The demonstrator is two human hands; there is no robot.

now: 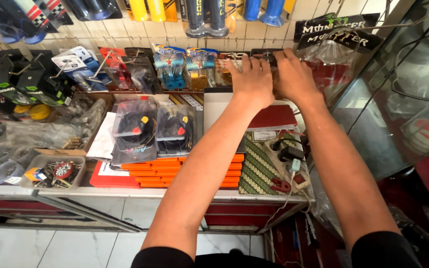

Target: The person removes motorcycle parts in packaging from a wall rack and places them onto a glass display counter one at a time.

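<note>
While both hands [274, 79] reach, dark clear-wrapped packet [269, 56], seemingly pinched

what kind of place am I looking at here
Most likely a small motorcycle parts and accessories shop. Handlebar grips and packaged parts hang from hooks on a wall panel, more blister packs lie on the counter, and both hands reach a hanging packet.
</note>
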